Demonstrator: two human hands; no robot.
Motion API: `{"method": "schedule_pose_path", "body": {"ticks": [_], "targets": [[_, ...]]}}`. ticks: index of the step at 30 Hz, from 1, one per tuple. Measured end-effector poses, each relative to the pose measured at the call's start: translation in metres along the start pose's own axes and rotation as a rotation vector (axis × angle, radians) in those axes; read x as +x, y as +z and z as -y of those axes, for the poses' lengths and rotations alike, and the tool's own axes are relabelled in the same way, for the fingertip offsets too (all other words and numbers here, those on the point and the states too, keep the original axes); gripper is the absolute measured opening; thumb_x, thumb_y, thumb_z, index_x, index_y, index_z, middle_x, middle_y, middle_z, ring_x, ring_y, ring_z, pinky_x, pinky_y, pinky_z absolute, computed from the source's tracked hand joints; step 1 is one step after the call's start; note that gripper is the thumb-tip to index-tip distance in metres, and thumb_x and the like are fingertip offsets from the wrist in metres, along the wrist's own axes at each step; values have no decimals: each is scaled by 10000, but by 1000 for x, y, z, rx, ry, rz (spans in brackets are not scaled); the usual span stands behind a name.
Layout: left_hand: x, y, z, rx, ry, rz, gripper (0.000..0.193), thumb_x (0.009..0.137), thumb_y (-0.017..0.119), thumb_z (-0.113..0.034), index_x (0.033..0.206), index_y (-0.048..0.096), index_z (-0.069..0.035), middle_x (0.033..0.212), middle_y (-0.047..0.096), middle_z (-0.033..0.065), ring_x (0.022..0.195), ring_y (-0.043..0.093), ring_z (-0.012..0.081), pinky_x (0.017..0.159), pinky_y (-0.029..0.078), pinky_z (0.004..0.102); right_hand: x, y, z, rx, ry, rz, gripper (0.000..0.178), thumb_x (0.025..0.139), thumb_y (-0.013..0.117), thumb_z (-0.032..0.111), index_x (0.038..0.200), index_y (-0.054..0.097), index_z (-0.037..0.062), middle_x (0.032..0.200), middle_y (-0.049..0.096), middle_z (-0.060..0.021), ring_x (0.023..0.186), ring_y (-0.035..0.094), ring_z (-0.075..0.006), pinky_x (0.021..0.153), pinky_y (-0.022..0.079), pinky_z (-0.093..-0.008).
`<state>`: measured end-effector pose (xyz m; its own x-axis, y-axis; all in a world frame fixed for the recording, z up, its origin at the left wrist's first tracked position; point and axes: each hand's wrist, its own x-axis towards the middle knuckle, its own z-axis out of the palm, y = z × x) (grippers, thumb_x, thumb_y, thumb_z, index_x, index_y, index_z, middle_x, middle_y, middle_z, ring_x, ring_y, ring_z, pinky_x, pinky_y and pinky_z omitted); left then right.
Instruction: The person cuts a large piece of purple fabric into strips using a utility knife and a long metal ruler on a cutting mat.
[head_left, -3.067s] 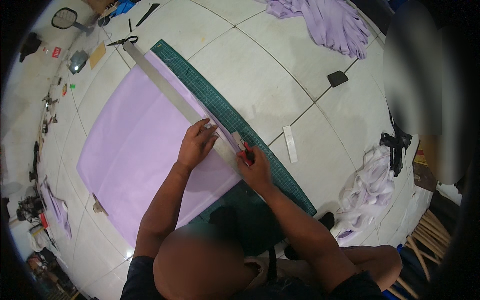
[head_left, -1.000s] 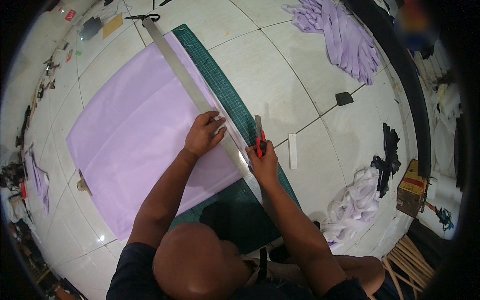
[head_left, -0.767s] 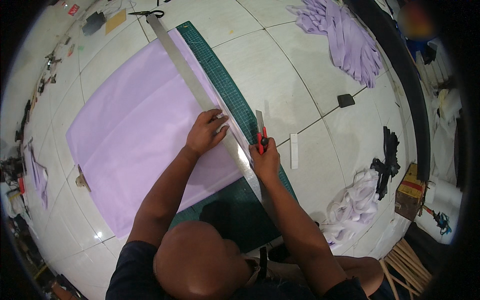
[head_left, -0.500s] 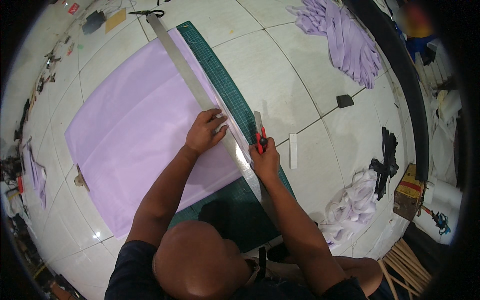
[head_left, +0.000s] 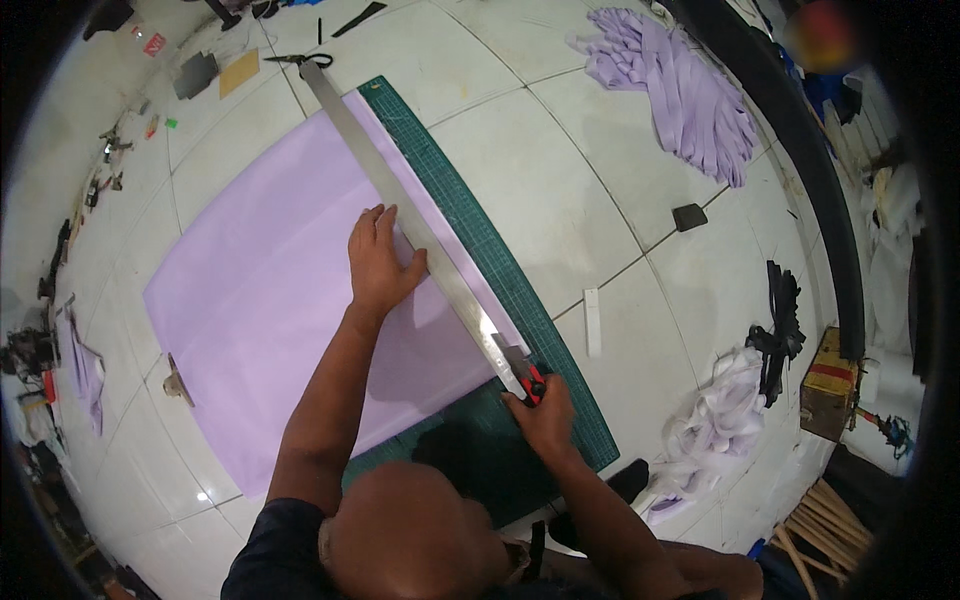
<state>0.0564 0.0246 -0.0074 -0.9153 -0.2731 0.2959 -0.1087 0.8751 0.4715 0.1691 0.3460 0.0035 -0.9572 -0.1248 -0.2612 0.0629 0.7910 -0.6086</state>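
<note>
A long metal ruler (head_left: 368,158) lies slantwise on lilac fabric (head_left: 255,300), close to the fabric's right edge. Under the fabric is a green cutting mat (head_left: 470,220), showing along the right and at the near side. My left hand (head_left: 380,262) rests on the fabric with fingers stretched out, fingertips and thumb at the ruler's left edge. Closed round a red and black utility knife (head_left: 536,384), my right hand (head_left: 548,412) is at the ruler's near end. The knife's blade reaches over the ruler and the fabric's near right corner; whether it touches the cloth I cannot tell.
Scissors (head_left: 300,62) lie by the ruler's far end. A heap of lilac strips (head_left: 680,95) is at the far right, with white-lilac scraps (head_left: 715,420) nearer. A clamp (head_left: 176,380) sits at the fabric's left edge. A white strip (head_left: 592,322) lies right of the mat.
My right hand has moved toward me with the knife, from beside the fabric edge to the ruler's near end. My left hand has shifted left, its fingers now at the ruler's left edge.
</note>
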Motion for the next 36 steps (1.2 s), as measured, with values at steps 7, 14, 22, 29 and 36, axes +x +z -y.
{"method": "schedule_pose_path", "body": {"ticks": [7,14,22,29,36], "targets": [[16,-6,18,6,-85,346,1029,725,850,-499,1477,411,48,1557,368,283,1444,340,450,1205,245,566,-5,4,3,13,55,-58,501,745,897,278,1010,587,-12,945,625,-186,897,633,-349,773,503,-459],[24,-1,39,38,9,393,1066,695,871,-524,1493,408,11,1567,382,236,1409,400,432,1164,332,541,-3,13,-1,-12,40,-125,520,721,913,292,995,582,-2,938,621,-191,889,615,-386,769,487,-481],[41,-4,28,182,-74,538,1078,687,885,-505,1520,378,-45,1588,356,195,1354,457,418,1060,464,537,4,6,8,-37,5,-117,544,705,925,302,968,552,6,923,618,-206,881,605,-422,763,481,-495],[51,-13,20,167,-69,556,938,780,803,-523,1491,426,-42,1578,367,195,1345,471,393,1057,467,524,13,-6,6,-112,31,3,599,755,881,406,1060,555,7,926,651,-200,874,654,-395,768,518,-486],[89,-23,123,150,-92,193,764,907,654,-533,1448,489,-19,1492,472,249,1382,440,407,1133,378,510,76,-91,-24,-37,-11,217,433,916,743,367,1095,548,24,965,689,-188,882,702,-332,752,541,-456]]}}
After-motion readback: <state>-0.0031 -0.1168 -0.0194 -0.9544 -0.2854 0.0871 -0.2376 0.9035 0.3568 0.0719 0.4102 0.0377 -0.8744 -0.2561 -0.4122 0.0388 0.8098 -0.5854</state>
